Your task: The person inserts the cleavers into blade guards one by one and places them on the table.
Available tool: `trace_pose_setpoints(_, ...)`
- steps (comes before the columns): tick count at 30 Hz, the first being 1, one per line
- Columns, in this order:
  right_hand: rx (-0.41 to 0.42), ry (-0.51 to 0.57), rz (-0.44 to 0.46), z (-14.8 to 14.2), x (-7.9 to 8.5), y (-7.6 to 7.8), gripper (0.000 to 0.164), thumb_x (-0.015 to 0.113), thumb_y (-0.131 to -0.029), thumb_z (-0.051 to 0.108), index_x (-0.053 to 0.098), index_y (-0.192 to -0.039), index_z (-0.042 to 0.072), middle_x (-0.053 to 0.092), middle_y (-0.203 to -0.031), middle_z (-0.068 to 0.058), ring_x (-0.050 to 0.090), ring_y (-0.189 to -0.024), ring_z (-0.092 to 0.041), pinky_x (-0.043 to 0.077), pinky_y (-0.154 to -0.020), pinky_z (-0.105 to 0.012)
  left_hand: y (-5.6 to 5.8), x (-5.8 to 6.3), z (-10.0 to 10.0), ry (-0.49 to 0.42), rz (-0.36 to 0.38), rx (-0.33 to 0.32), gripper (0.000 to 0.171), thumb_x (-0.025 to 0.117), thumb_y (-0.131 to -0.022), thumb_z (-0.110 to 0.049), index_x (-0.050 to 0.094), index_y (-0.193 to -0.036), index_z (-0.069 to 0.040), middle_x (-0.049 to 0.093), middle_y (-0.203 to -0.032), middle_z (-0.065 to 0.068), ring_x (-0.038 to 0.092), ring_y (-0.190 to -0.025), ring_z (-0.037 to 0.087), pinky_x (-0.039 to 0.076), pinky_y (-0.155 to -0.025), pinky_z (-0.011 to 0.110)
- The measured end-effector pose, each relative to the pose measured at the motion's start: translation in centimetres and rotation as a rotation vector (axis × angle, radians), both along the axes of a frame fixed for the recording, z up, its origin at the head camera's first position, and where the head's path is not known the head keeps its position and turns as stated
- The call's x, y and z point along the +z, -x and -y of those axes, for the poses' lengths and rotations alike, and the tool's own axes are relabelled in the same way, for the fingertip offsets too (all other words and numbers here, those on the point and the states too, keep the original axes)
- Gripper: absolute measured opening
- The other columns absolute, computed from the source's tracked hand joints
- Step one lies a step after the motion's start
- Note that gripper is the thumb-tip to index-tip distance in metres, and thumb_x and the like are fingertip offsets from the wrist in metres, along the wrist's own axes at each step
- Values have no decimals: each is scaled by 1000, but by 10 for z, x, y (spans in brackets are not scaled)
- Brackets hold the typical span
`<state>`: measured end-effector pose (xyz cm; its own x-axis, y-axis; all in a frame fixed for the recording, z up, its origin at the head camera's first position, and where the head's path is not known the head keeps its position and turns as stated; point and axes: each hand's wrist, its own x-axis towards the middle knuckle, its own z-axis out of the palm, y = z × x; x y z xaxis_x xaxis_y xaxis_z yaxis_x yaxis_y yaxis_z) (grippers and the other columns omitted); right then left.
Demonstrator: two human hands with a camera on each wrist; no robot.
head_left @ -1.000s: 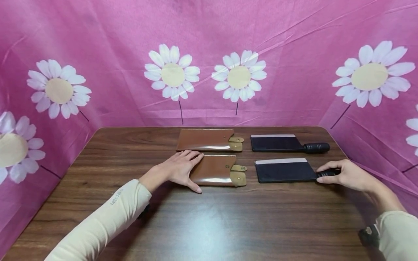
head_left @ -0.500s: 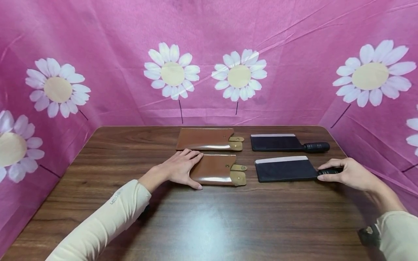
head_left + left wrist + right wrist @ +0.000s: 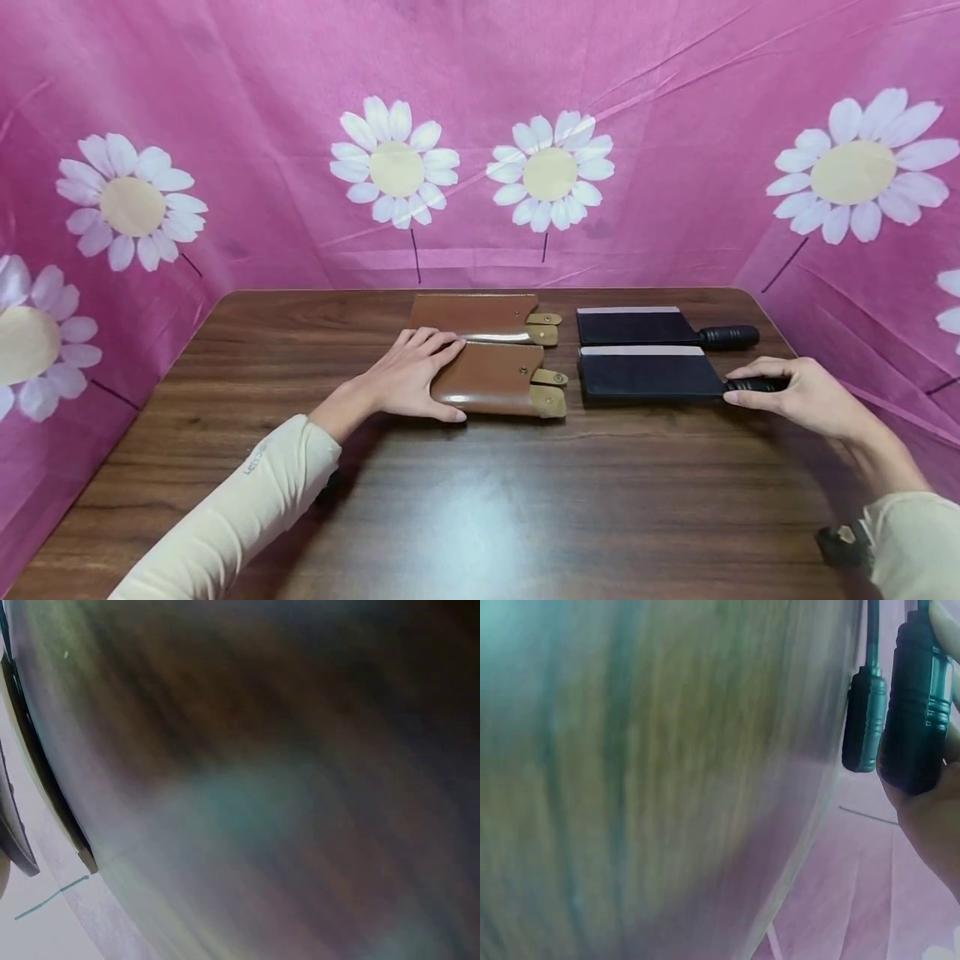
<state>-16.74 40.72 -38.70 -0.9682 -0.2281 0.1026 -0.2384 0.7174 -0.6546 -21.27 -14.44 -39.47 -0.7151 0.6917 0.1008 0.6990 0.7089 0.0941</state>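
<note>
In the head view my left hand (image 3: 405,375) grips the closed left end of the near brown leather sheath (image 3: 487,379), thumb along its front edge and fingers at its back edge. The sheath's open end, with a tan snap strap, faces right. To its right, my right hand (image 3: 802,396) pinches the black handle of the near cleaver (image 3: 648,372), whose black blade has a pale strip along its far edge. The blade points left at the sheath's mouth, a gap between them. In the right wrist view the ridged handle (image 3: 916,705) lies against the palm.
Behind these lie a second brown sheath (image 3: 476,312) and a second black cleaver (image 3: 633,327), laid out the same way. The wooden table (image 3: 465,508) has rounded far corners. A pink flowered cloth (image 3: 480,67) surrounds its back and sides.
Near sheath and near cleaver have both shifted up in the head view with the hands, now closer to or overlapping the far pair. The cleaver has also moved slightly left.
</note>
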Motion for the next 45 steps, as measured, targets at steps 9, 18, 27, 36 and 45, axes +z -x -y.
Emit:
trace_pose_setpoints(9,3,-27,-101,14,11,-5,30,88,-80,18,79,-108,10,76,-97,7,57,-94,9,38,-79,-8,3,3,3,-64,-93,-3,112,63,-72,-81,47,-151,-3,49,-146,7,40,-130,27,31,-103,47)
trace_pose_setpoints(18,2,-19,-223,41,24,-12,27,91,-76,13,81,-101,12,74,-97,6,58,-94,6,37,-80,-8,3,4,5,-88,-135,-12,113,62,-72,-83,48,-150,-2,50,-145,9,42,-129,29,32,-102,48)
trace_pose_setpoints(27,21,-50,-266,58,30,-11,26,91,-76,17,80,-99,15,75,-97,3,57,-94,10,37,-79,-7,0,7,9,-94,-150,-8,114,63,-72,-82,48,-150,-1,50,-146,10,41,-130,29,32,-102,49)
trace_pose_setpoints(36,21,-60,-294,67,31,-12,26,91,-75,19,80,-98,18,75,-99,1,56,-93,9,38,-77,-8,2,11,10,-127,-189,-22,113,65,-71,-80,49,-148,1,51,-144,13,44,-127,32,33,-101,52)
trace_pose_setpoints(45,24,-51,-319,80,31,-14,24,91,-76,16,80,-97,11,74,-94,-1,56,-84,2,40,-71,-12,0,11,9,-108,-179,-25,113,63,-72,-80,48,-150,0,50,-144,11,42,-129,31,32,-101,50)
